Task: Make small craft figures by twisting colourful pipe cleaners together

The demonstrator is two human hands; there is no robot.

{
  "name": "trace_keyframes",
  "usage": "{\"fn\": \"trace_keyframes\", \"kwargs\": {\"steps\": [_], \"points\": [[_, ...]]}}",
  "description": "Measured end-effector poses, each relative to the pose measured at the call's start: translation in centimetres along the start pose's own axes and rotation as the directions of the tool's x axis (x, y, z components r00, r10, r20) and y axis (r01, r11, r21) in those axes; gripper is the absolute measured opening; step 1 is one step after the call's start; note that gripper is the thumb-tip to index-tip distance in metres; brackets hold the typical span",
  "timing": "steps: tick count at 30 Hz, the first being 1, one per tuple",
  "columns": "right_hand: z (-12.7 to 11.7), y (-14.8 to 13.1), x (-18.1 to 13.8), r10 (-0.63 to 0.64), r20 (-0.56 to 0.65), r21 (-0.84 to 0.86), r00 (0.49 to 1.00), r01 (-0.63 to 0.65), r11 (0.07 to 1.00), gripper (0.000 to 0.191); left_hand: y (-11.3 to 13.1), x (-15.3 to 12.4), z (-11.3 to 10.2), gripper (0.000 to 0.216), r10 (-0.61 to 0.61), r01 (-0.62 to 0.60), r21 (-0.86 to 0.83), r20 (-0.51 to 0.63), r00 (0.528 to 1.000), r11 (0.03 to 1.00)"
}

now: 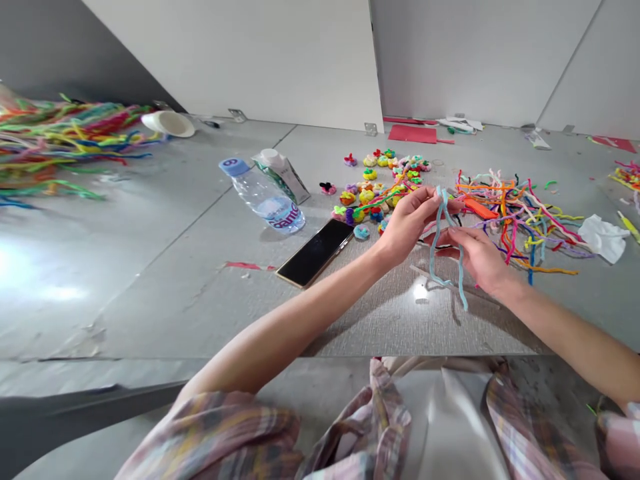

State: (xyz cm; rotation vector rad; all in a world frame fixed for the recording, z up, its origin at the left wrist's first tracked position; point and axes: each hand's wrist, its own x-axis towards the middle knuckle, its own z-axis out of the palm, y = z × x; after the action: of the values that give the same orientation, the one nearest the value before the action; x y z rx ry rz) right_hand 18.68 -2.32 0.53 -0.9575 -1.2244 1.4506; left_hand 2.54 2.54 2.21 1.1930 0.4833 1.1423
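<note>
A bent light blue pipe cleaner [433,250] hangs above the table, its two long ends pointing down. My left hand [406,223] pinches it at the top, near the bend. Lower down, my right hand [480,257] has its thumb and fingers curled at one of the strands; the exact contact is partly hidden. Behind my hands lies a tangle of multicoloured pipe cleaners [520,213], with an orange plastic object [481,208] on it. Several small twisted pipe-cleaner pieces [367,197] are grouped beyond my left hand.
A phone [316,253] lies left of my hands, with a clear bottle [265,203] and a carton [283,175] behind. Far left are more pipe cleaners [75,143] and a white cup [169,124]. A crumpled tissue [604,239] is at right, red paper [413,135] by the panel.
</note>
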Motion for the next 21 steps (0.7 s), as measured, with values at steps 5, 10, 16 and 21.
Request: {"fn": "trace_keyframes", "kwargs": {"steps": [5,10,16,21], "points": [[-0.3,0.5,0.1,0.092,0.038,0.109,0.995,-0.095,0.989,0.038,-0.6,-0.3,-0.2,0.021,0.006,-0.006,-0.011,0.016,1.000,1.000],[-0.3,0.5,0.1,0.100,0.041,0.126,0.994,-0.105,0.987,0.037,-1.2,-0.5,0.1,0.026,0.026,-0.026,0.030,0.003,1.000,0.999],[0.1,0.5,-0.1,0.148,0.078,0.126,0.986,-0.157,0.979,0.033,-1.3,-0.7,0.7,0.022,0.041,-0.040,0.040,-0.027,0.999,0.998],[0.5,0.1,-0.4,0.198,0.150,0.214,0.969,-0.227,0.950,0.027,-0.9,-1.1,1.8,0.016,0.042,-0.047,-0.079,-0.065,0.997,0.996]]}}
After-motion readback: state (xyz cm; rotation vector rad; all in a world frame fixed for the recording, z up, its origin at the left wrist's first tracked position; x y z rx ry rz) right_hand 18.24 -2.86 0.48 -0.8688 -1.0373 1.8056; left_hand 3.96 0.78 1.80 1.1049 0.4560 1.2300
